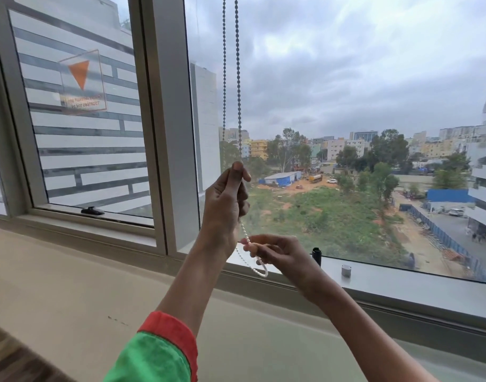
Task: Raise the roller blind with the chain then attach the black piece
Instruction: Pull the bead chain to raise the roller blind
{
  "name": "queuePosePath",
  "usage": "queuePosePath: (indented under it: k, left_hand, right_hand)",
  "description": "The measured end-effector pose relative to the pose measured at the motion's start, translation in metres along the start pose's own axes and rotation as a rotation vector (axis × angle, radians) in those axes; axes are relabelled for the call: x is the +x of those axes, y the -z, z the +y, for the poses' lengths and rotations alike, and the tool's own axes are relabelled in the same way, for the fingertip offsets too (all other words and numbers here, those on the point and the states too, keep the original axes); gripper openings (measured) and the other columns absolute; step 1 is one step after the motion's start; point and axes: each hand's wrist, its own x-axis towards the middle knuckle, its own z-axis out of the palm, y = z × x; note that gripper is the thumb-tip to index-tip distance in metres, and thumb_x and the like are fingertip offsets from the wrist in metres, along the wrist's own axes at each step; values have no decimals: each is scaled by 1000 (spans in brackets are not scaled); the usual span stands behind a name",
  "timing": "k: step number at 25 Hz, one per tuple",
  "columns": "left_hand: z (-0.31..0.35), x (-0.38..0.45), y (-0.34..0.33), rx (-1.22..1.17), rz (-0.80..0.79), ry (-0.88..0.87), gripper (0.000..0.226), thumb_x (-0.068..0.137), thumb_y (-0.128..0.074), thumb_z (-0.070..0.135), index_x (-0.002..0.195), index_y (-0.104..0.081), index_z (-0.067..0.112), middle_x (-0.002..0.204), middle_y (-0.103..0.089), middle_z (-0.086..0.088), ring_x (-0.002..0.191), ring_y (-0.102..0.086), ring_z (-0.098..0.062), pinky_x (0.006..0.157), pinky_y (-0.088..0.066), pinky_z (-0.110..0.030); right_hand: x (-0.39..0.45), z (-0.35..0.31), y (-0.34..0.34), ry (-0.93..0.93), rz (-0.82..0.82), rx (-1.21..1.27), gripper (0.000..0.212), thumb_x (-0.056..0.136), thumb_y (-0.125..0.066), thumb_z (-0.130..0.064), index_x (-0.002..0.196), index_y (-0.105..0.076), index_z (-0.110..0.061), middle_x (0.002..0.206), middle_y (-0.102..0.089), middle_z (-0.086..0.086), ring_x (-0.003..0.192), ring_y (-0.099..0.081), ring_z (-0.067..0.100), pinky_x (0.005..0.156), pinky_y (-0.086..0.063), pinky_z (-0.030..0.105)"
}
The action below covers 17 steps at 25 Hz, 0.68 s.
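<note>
1. You're pinching a bead chain [238, 78] that's looking like smooth pale plastic, slightly glossy.
2. The window frame [175, 128] is showing matt grey metal.
3. The sill [71, 271] is looking smooth, matt beige.
4. Your sleeve [153, 354] is soft green cloth with a red cuff.
5. The black piece [316, 256] is looking like glossy plastic.

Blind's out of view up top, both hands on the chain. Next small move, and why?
Probably the right hand lets go of the chain loop and reaches for the black piece, while the left hand keeps its pinch. No blind fabric shows across the glass, so it looks raised already, and the piece stands unattached on the sill, just beyond the right hand.
</note>
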Motion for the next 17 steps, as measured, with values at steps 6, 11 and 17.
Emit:
queuePosePath:
  k: [6, 11, 17]
  left_hand:
    - [-40, -45, 6, -58, -16, 97, 27, 86, -51, 35, 69, -58, 15, 42, -31, 11, 40, -21, -6, 43, -17, -21]
    - [-55, -57, 12, 28, 0, 127, 30, 86, -52, 38, 68, -58, 15, 45, -32, 8, 42, -26, -6, 42, -25, -16]
    - [-52, -45, 28, 203, -94, 127, 34, 93, -48, 37, 69, -59, 17, 47, -41, 5, 42, -32, -7, 45, -25, -21]
  right_hand:
    - [31, -56, 13, 117, 102, 271, 31, 92, -46, -27, 108, -65, -7, 103, -66, 15, 95, -63, 27, 86, -52, 39]
    - [55, -109, 5, 221, 88, 296, 26, 97, -42, -15, 108, -63, -4, 82, -65, 9, 65, -59, 18, 61, -53, 28]
    - [53, -102, -13, 370, 198, 148, 24, 95, -45, -9, 81, -63, -13, 56, -37, 2, 53, -27, 14, 49, -20, 25]
